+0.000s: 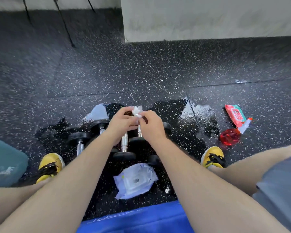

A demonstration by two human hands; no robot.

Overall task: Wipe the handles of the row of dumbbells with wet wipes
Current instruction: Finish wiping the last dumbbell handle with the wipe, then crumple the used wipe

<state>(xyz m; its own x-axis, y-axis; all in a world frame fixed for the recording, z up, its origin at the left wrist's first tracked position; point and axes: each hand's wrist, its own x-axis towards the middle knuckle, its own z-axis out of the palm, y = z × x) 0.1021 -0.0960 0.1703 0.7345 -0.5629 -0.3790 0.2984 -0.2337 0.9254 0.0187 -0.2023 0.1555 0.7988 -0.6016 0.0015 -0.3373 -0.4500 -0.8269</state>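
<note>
Left hand (122,122) and right hand (152,126) are up together over a row of black-ended chrome-handled dumbbells (124,142) on the speckled black rubber floor (141,73). Both pinch a small crumpled white wet wipe (137,111), fingers (132,121) curled on it. A white plastic wipes pack (135,181) lies on the near side of the dumbbells, between yellow shoes (50,165). At right, a red wipes pack (235,115) lies just beside a red spray bottle (229,136). Wet patches (200,111) show on the floor around the dumbbells.
</note>
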